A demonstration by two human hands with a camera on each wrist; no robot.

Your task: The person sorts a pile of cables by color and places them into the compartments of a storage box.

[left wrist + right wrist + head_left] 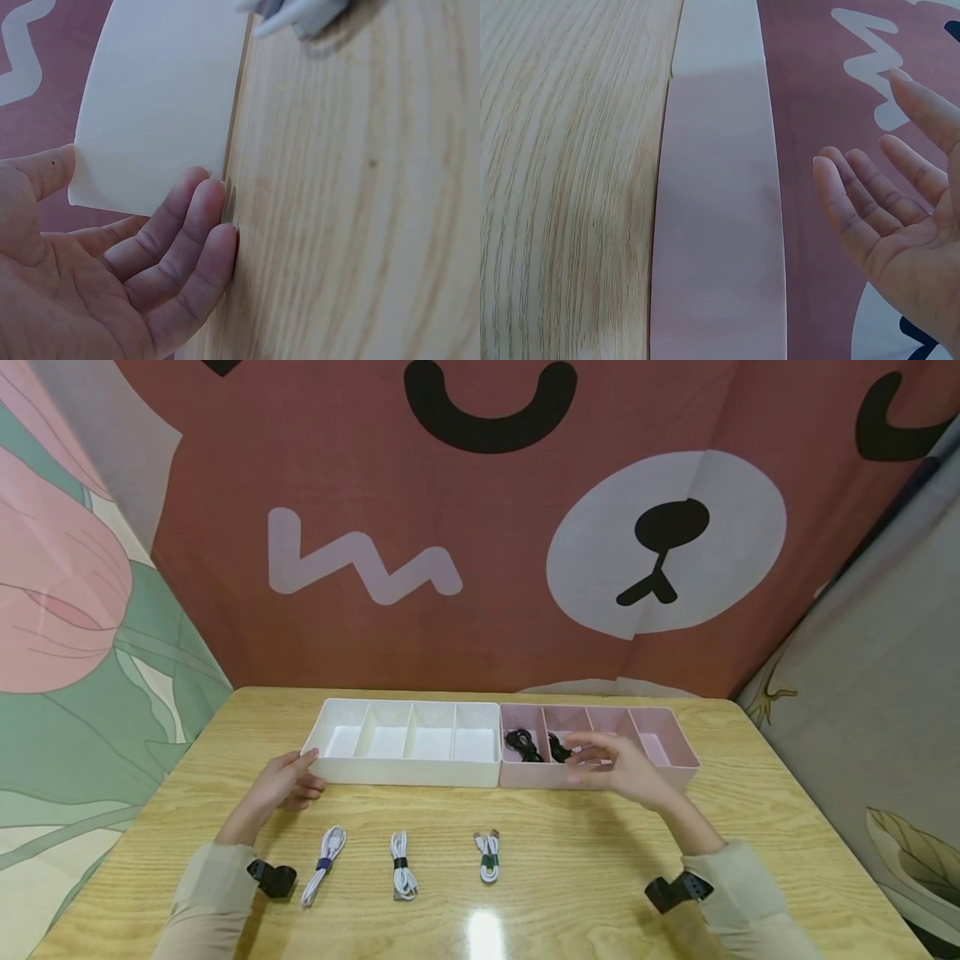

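Observation:
At the near left corner of the white divided box [408,772], my left hand [279,785] holds the end, thumb at the rim and fingers low against it; the left wrist view shows the hand [142,277] on the box wall [161,97]. My right hand [618,767] hovers over the front of the pink divided box [551,776], fingers spread and nothing held. In the right wrist view this hand [907,217] is apart from the pink wall [718,217]. One black cable [523,744] lies in the leftmost pink compartment, another [558,748] in the second, partly hidden by my fingers.
Three bundled white cables lie in front of the boxes: one with a purple tie [324,864], one with a black tie [402,867], one with a green tie [489,857]. The boxes stand end to end near the back edge of the wooden table [577,893], before a printed cloth.

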